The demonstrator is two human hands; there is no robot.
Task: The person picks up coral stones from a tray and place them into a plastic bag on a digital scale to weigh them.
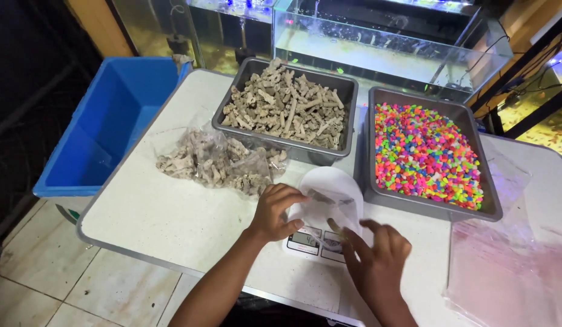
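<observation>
left hand [275, 212] grips white scoop [326, 197] | right hand [378, 257] over scale [314, 242] | 2 grey trays [353, 100]

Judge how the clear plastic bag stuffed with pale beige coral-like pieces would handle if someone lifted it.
The clear plastic bag of pale beige coral-like pieces would probably sag and shift, since it lies slumped on the white table. The pieces look porous, so perhaps light for their bulk. Their knobbly ends might snag or pierce the thin film.
</observation>
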